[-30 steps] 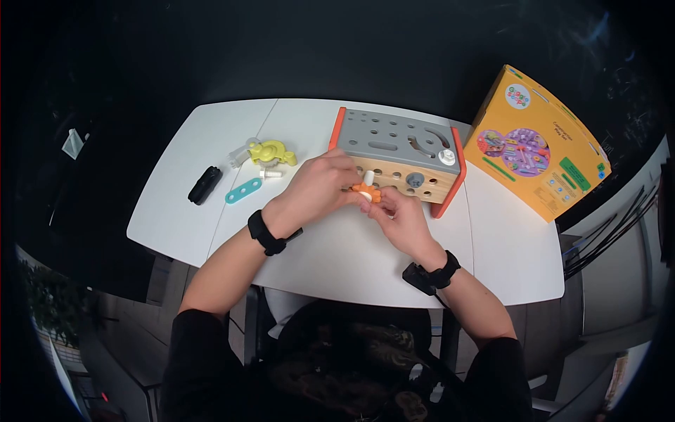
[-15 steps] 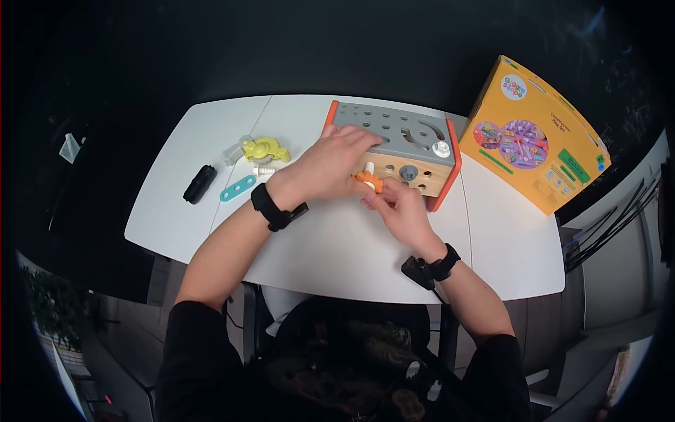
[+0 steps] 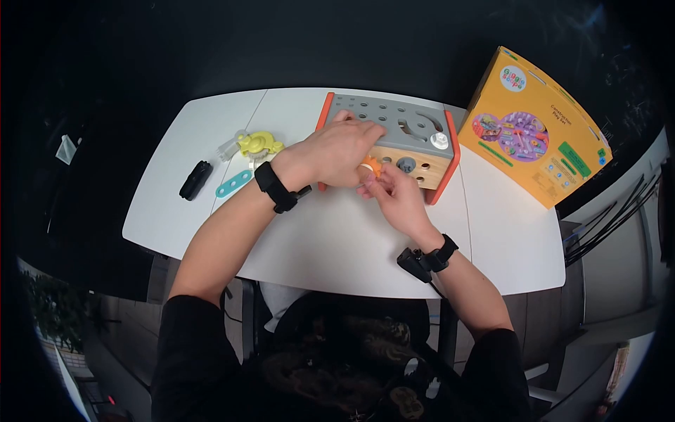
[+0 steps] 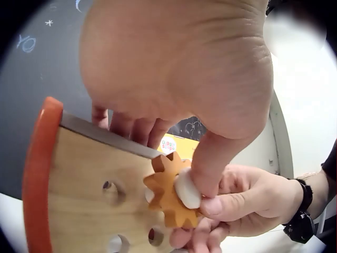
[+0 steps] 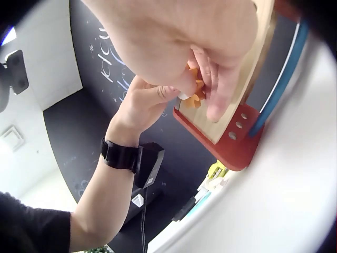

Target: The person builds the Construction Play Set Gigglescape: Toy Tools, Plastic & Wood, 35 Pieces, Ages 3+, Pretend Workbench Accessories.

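An orange toy gear (image 4: 164, 199) with a white bolt (image 4: 187, 190) through it stands against the wooden front of a toy workbench (image 3: 439, 172) in the left wrist view. My left hand (image 3: 336, 156) reaches over the bench's grey top with its fingers extended, while its thumb presses the bolt's white head. From below and to the right, my right hand (image 3: 402, 199) pinches the gear and bolt head, thumb on the head and fingers under the teeth. The bolt's shank is hidden behind the gear. In the right wrist view, the hands cover most of the gear.
A white bolt (image 3: 439, 141) sits in the bench top's right corner, above a grey screw (image 3: 406, 165) in the front. Left lie a yellow-green toy tool (image 3: 259, 143), a teal strip with holes (image 3: 233, 184) and a black case-like object (image 3: 195, 181). A yellow box (image 3: 555, 151) stands right.
My left hand has spread its fingers forward over the bench top, and its thumb has come onto the bolt head. The gear and bolt have moved against the front; the shank no longer shows.
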`<state>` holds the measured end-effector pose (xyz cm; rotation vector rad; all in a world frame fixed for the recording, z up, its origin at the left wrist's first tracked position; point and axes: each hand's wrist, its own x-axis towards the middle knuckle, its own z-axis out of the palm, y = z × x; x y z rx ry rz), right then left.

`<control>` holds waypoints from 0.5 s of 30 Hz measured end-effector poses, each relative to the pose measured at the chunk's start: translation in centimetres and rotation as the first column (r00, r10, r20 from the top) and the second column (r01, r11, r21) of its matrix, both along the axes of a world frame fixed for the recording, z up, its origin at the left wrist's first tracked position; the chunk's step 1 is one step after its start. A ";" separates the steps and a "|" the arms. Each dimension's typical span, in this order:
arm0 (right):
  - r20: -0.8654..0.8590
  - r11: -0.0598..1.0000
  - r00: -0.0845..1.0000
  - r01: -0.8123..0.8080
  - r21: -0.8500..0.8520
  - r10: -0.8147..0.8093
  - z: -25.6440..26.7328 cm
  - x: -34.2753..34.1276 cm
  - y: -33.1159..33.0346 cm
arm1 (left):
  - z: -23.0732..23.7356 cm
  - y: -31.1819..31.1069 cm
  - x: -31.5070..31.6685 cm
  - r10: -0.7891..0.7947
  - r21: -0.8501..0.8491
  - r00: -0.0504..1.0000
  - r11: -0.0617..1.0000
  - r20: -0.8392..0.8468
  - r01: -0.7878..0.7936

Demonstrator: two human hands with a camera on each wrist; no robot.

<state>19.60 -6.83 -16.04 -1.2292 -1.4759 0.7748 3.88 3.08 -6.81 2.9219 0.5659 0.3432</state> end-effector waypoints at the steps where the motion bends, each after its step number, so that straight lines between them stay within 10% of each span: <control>1: -0.014 0.999 1.000 -0.028 -0.045 0.028 0.0 0.2 0.1 | -0.3 0.2 0.0 -0.020 0.038 0.999 0.999 0.036 0.019; 15: -0.349 0.950 0.934 -0.174 -0.258 0.076 -0.4 0.6 0.0 | -1.1 0.1 0.0 0.020 -0.067 0.987 0.998 0.162 -0.009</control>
